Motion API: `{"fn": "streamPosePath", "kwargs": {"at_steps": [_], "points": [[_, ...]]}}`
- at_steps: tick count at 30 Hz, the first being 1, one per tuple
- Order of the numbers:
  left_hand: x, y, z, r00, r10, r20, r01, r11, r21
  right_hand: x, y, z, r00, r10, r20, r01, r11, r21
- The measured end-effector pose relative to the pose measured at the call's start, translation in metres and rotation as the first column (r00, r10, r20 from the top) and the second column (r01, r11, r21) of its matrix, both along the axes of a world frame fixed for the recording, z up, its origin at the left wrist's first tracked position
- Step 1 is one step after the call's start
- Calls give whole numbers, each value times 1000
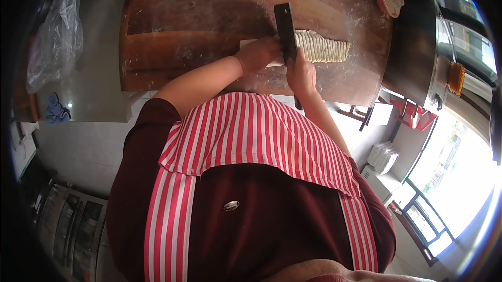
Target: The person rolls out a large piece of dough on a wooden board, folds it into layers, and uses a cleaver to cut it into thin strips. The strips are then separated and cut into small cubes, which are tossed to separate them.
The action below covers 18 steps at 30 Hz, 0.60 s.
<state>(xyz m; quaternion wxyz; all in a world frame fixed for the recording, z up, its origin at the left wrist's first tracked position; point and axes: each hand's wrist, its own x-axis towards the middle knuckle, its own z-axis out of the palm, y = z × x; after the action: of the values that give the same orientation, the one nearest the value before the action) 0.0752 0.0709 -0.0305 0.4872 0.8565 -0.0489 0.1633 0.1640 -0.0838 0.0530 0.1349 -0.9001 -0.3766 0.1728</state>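
Observation:
A dark wide-bladed kitchen knife stands across a strip of folded pale dough on the wooden board. Gripping the knife's handle is my right hand, closed, at the near end of the blade. My left hand rests on the dough just left of the blade, its fingers bent over it and partly hidden behind the knife. To the right of the blade, cut dough strips lie side by side in a close row.
Flour dusts the board. A red-and-white container sits at its far right corner. On the left, a clear plastic bag and a blue cloth lie on a grey counter. A brush with orange bristles is at the right.

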Motion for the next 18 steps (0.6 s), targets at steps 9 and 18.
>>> {"fn": "streamPosePath", "kwargs": {"at_steps": [9,18], "points": [[-15,6,1,995,73,72,-92,946,312,-34,-24,41,992,-69,-104,50,982,-180],[-23,12,4,998,61,-20,-52,956,290,-9,13,29,999,-5,-45,6,1000,23]]}}
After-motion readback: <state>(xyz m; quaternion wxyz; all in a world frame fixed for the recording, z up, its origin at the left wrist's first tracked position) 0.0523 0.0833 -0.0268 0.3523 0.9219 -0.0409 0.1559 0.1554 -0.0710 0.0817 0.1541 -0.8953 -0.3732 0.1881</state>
